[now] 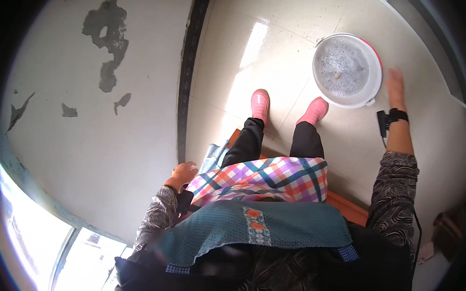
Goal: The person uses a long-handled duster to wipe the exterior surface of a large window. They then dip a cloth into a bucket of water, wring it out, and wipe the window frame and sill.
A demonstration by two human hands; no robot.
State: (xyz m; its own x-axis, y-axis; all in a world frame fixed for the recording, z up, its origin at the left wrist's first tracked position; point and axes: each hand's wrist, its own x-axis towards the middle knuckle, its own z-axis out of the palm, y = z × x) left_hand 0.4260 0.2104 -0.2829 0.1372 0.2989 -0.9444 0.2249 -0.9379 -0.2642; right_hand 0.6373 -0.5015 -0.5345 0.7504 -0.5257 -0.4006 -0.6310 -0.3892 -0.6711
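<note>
A white plastic bucket (376, 87) with a red patch on its rim stands on the floor ahead and to the right. Foamy water (342, 64) partly fills it, and something small and pale shows in the foam. Just right of the bucket, apart from its rim, is my right hand (395, 84), blurred, fingers extended, nothing visible in it. My left hand (184, 172) is low at my left side, fingers bent, close to a light blue cloth or bag (214, 155). Whether it touches that item is hidden.
My pink shoes (260, 106) rest on the pale tiled floor (284, 59), with an orange bench or stool (346, 205) behind my legs. A checked apron (257, 179) covers my lap. Left is a peeling wall (147, 121); a white-edged frame (417, 31) stands at the right.
</note>
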